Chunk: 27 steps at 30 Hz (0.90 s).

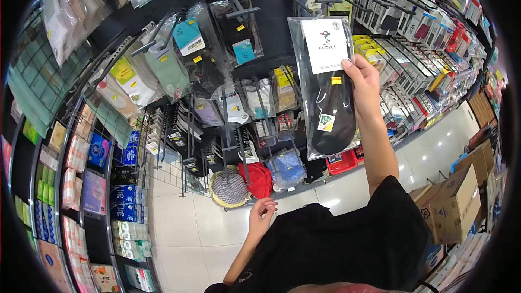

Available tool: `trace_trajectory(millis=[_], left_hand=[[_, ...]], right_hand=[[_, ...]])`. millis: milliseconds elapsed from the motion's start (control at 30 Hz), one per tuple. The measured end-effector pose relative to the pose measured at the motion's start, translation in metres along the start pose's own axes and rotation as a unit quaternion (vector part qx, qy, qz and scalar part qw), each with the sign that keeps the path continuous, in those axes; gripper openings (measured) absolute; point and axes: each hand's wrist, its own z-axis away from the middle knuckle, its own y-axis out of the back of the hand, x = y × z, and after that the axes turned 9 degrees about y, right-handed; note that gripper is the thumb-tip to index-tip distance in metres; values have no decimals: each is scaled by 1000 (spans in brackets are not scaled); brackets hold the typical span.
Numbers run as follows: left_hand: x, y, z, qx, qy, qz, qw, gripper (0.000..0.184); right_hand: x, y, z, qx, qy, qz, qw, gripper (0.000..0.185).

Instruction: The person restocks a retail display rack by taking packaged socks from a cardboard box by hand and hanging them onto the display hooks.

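Note:
In my right hand [364, 84] is a clear plastic pack of black socks [332, 130], held up in front of the hanging display. My thumb presses on its white header card, and the fingers go behind the pack. A yellow price sticker and a small green-and-white label show on the plastic. Low in front of me, my left hand [261, 218] is loosely bent with its fingers a little apart and nothing visible in it. It is nearest to a red cloth item [256, 180] and a checked hat [230, 187] low on the rack.
Metal hooks carry other sock packs [199, 59] on the dark wall. Tissue packs [124, 203] line shelves at the left. Many boxed goods [418, 27] hang at the right. A cardboard box [453, 203] stands at lower right, and a red basket [342, 164] sits below the socks.

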Motion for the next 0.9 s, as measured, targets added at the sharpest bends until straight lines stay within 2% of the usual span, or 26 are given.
trace_trajectory(millis=[267, 333, 367, 467, 533, 600, 633, 900], left_hand=[[-1, -14, -6, 0, 4, -2, 1000, 28], [-1, -18, -6, -3, -3, 1, 1000, 28], [-1, -20, -5, -4, -9, 0, 1000, 27], [-2, -22, -3, 1, -18, 3, 1000, 26], [-2, -22, 1, 5, -1, 12, 1000, 28], [-7, -20, 4, 14, -5, 11, 1000, 28], [-9, -19, 6, 21, -8, 10, 1000, 27], [-24, -3, 28, 84, -26, 22, 996, 28]], right_hand=[[25, -4, -39, -34, -33, 11, 999, 16], [57, -3, -62, -18, 28, 53, 998, 22], [69, -1, -74, -22, 25, 76, 997, 28], [96, -7, -105, -26, 21, 93, 995, 28], [110, -11, -125, -28, 27, 137, 990, 25], [130, -17, -145, -2, 104, 228, 968, 30], [134, -20, -150, 3, 87, 246, 965, 40], [196, -37, -196, 81, 72, 421, 900, 46]])
